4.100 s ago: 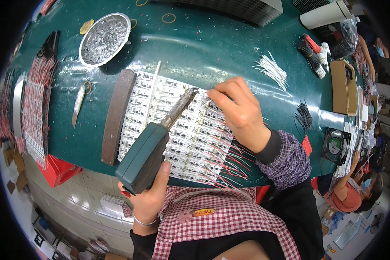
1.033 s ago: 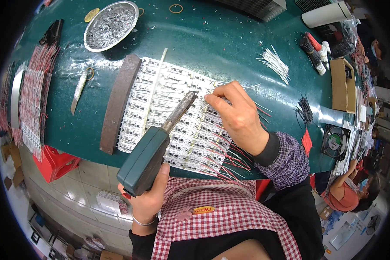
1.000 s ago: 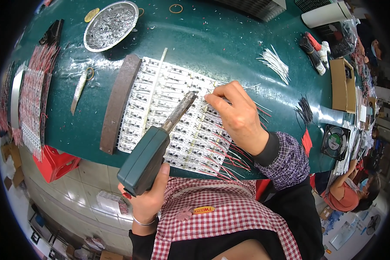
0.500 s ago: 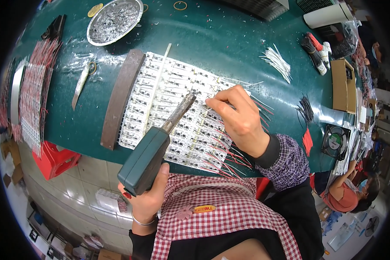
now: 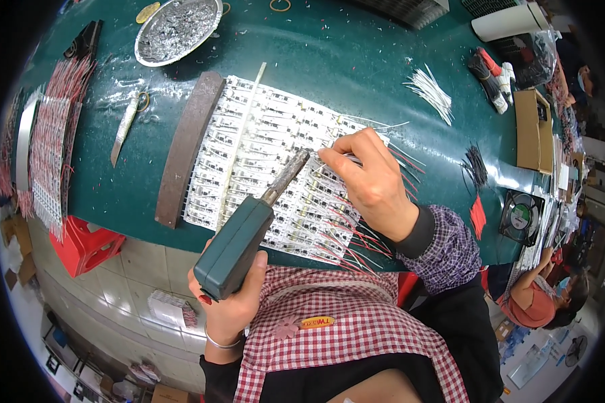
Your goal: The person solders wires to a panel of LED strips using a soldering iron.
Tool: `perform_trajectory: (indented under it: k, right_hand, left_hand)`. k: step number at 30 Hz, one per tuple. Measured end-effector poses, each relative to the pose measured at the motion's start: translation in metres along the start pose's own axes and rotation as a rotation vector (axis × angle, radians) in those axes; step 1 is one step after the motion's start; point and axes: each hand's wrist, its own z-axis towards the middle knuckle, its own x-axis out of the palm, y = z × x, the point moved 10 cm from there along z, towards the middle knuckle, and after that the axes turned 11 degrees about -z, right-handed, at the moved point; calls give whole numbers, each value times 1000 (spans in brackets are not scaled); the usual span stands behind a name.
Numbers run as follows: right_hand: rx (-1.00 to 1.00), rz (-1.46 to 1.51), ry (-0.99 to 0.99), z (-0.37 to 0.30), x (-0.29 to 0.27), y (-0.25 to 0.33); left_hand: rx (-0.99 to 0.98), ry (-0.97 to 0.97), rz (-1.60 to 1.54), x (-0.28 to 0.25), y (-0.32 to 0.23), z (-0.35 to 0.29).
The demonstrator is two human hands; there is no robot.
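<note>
My left hand (image 5: 235, 305) is wrapped round a dark green soldering gun (image 5: 236, 245). Its metal barrel points up and right, the tip over a white panel of small circuit boards (image 5: 265, 117). Close to that tip, thumb and forefinger of my right hand (image 5: 373, 185) are pinched on what looks like a thin wire, mostly hidden by the fingers. Red, white and black wires (image 5: 356, 248) stick out from the panel's right side. A pale narrow strip (image 5: 244, 134) lies across the boards, and a brown bar (image 5: 189, 151) lies along the panel's left edge.
On the green table (image 5: 329, 60) are a metal dish of silvery scraps (image 5: 178, 33), a wrapped blade (image 5: 126, 127), loose white wires (image 5: 429, 93), black wires (image 5: 475, 168) and a small fan (image 5: 521, 218). Wired panels (image 5: 50, 141) lie at left. Another person (image 5: 534, 295) sits at right.
The soldering gun in my left hand has shifted to the right, bringing its tip closer to my right fingertips. My right hand has stayed almost in place, still pinched.
</note>
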Motion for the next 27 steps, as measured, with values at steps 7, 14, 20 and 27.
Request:
perform_trajectory:
  k: [7,14,20,27]
  right_hand:
    - [-5,-22,-2,0,1,1]
    - [-2,-40,11,0,1,2]
    - [-17,-11,-26,0,-9,9]
    - [-40,54,-34,-6,-2,11]
  left_hand:
    - [50,27,41,0,0,-2]
    - [-10,-64,6,-12,10,-11]
    - [-16,-66,3,-14,11,-12]
    - [39,-7,6,-14,16,-19]
